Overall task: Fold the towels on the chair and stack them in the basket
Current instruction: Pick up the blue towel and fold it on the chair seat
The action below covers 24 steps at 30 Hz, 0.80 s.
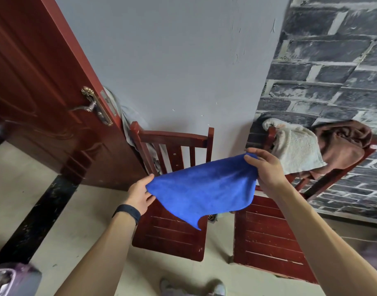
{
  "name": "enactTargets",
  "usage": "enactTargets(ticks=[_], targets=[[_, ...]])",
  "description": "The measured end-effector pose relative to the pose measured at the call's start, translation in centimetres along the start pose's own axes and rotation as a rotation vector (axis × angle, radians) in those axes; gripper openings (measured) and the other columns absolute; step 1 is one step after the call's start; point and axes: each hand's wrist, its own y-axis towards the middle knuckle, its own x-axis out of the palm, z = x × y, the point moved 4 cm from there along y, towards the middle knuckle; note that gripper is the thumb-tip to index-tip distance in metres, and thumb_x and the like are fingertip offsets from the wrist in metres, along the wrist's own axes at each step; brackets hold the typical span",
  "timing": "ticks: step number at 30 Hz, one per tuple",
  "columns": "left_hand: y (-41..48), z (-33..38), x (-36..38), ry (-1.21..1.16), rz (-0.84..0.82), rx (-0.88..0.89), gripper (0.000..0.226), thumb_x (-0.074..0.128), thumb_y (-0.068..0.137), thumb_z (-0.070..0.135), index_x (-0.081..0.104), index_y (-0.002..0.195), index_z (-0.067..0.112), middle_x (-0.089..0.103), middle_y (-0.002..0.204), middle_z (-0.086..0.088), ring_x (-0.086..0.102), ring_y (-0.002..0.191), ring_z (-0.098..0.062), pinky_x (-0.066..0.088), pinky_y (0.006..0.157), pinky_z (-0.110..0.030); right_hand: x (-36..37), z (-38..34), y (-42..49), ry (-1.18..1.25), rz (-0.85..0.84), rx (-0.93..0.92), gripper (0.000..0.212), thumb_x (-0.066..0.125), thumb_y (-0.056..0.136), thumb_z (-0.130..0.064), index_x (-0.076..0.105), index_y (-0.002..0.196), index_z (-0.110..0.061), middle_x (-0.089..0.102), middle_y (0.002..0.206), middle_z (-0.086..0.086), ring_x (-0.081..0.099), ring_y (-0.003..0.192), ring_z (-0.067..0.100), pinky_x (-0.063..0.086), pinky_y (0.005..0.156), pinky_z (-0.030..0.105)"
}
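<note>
A blue towel (202, 189) hangs spread in the air above the left wooden chair (172, 229). My left hand (139, 194) pinches its left corner, and my right hand (266, 170) grips its upper right corner. The towel's lower corner droops toward the chair seat. A white towel (294, 148) and a brown towel (343, 144) lie draped over the back of the right wooden chair (266, 238). A purple-grey basket rim (10, 278) shows at the bottom left corner.
A red-brown door (44, 99) with a brass handle stands open at the left. A grey cloth (130, 122) hangs behind the left chair. A brick-pattern wall is at the right. My shoes (194, 287) show at the bottom on the tiled floor.
</note>
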Motion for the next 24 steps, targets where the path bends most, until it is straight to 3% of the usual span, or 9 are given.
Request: enactTargets(ticks=[3,6,9,10,14,18,20,24], targets=[[0.1,1.3,-0.7,0.049,0.062,0.104,0.027,0.065,0.094,0.024,0.062,0.120,0.018,0.065,0.117,-0.003,0.059,0.104,-0.019,0.041,0.092,-0.032,-1.2,0.6,0.2,-0.142,0.023,-0.009,0.020,0.074,0.088,-0.014,0.071,0.108,-0.017,0.074,0.098,0.011,0.070,0.088,0.025,0.056,0.078,0.037],[-0.2,2.6,0.0,0.154,0.067,0.218,0.031,0.067,0.092,0.018,0.065,0.123,0.015,0.067,0.112,-0.003,0.061,0.101,-0.019,0.045,0.085,-0.027,-2.0,1.1,0.9,-0.442,0.053,-0.047,0.012,0.075,0.086,-0.024,0.072,0.094,-0.031,0.073,0.097,0.004,0.069,0.092,0.021,0.057,0.083,0.038],[-1.0,3.4,-0.6,0.265,0.063,0.324,0.027,0.068,0.091,0.016,0.069,0.118,0.013,0.070,0.109,-0.005,0.062,0.095,-0.018,0.051,0.061,-0.015,-1.7,1.7,-0.3,-0.666,0.080,-0.053,0.006,0.073,0.087,-0.029,0.071,0.088,-0.035,0.071,0.089,-0.006,0.066,0.082,0.012,0.050,0.068,0.023],[-0.5,3.9,-3.6,0.327,0.100,0.344,0.026,0.069,0.090,0.016,0.071,0.116,0.013,0.071,0.108,-0.005,0.063,0.095,-0.017,0.051,0.061,-0.013,0.7,3.2,-0.7,-0.688,0.063,-0.045,0.005,0.073,0.087,-0.030,0.072,0.088,-0.035,0.071,0.086,-0.008,0.065,0.079,0.010,0.046,0.064,0.019],[-0.2,4.5,-6.9,0.440,0.120,0.448,0.023,0.074,0.086,0.014,0.076,0.109,0.016,0.072,0.097,0.007,0.064,0.098,-0.007,0.049,0.087,-0.025,2.7,3.9,-2.5,-0.592,0.137,-0.070,0.003,0.074,0.086,-0.033,0.073,0.089,-0.034,0.070,0.081,-0.015,0.064,0.077,0.006,0.043,0.063,0.019],[-0.1,4.9,-6.1,0.449,0.110,0.487,0.025,0.076,0.084,0.013,0.075,0.109,0.017,0.071,0.097,0.006,0.063,0.092,0.000,0.050,0.084,-0.020,2.6,4.3,-2.3,-0.746,0.108,-0.157,0.006,0.073,0.087,-0.030,0.073,0.082,-0.034,0.070,0.078,-0.017,0.066,0.081,0.009,0.050,0.073,0.025],[0.3,4.5,-6.3,0.554,0.028,0.460,0.034,0.078,0.080,0.008,0.072,0.112,0.017,0.072,0.097,0.003,0.065,0.089,-0.002,0.051,0.080,-0.016,2.9,5.0,-2.9,-0.771,0.075,-0.173,0.005,0.073,0.087,-0.029,0.076,0.090,-0.031,0.072,0.084,-0.014,0.067,0.085,0.009,0.054,0.082,0.029],[2.0,4.4,-8.6,1.040,-0.063,0.513,0.052,0.079,0.066,0.006,0.072,0.116,0.019,0.072,0.105,-0.001,0.067,0.101,-0.018,0.051,0.091,-0.028,5.7,7.1,-4.8,-0.980,-0.088,-0.175,0.044,0.077,0.077,-0.015,0.070,0.120,-0.023,0.067,0.105,0.000,0.067,0.089,0.018,0.044,0.080,0.016]])
